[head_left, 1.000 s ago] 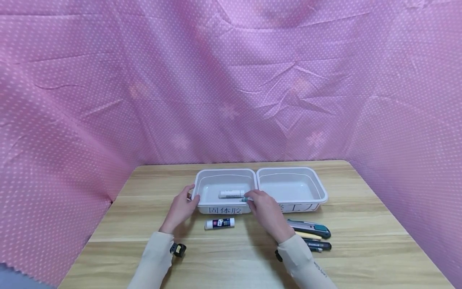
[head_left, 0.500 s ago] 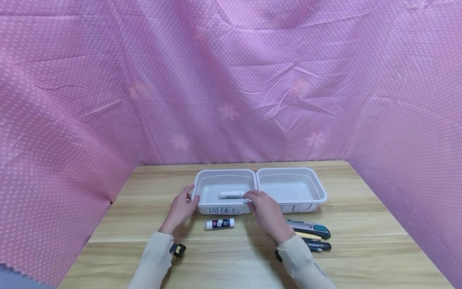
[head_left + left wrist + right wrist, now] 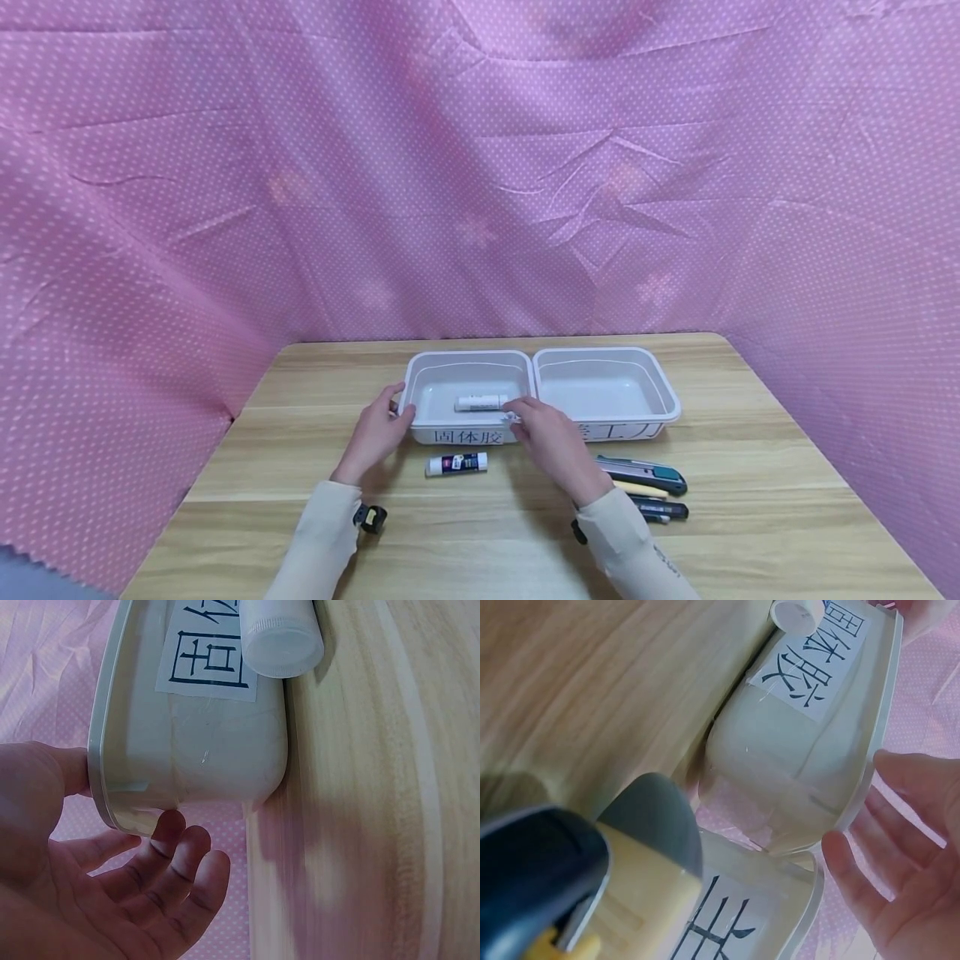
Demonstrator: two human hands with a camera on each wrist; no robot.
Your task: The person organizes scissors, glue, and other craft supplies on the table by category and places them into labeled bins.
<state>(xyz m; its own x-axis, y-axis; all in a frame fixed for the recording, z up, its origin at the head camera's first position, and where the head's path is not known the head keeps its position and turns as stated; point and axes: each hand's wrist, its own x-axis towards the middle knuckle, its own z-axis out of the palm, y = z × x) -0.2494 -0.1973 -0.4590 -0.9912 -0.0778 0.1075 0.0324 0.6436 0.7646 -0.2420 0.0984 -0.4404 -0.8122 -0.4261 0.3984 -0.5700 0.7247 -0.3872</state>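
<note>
In the head view my left hand (image 3: 379, 435) holds the front left corner of the left white bin (image 3: 420, 392); its thumb lies on the rim and its fingers curl around the outside. A white glue stick (image 3: 478, 403) lies inside that bin. My right hand (image 3: 553, 440) reaches over the bin's front right corner. Between its thumb and index finger shows a small white piece with dark marks, apparently another glue stick, mostly hidden by the hand and rim. The right wrist view shows the thumb (image 3: 900, 769) at the rim. A dark-labelled glue stick (image 3: 456, 464) lies on the table before the bin.
The right white bin (image 3: 667, 400) stands against the left one, both with paper labels on their fronts. Several utility knives, including a grey and teal one (image 3: 645, 475) and a yellow one (image 3: 639, 489), lie on the wooden table (image 3: 750, 467) near my right forearm. Pink curtains surround the table.
The teal part seen at my right fingertips one second ago now shows as white with dark marks. Both hands stay in nearly the same places, and the bins have not moved.
</note>
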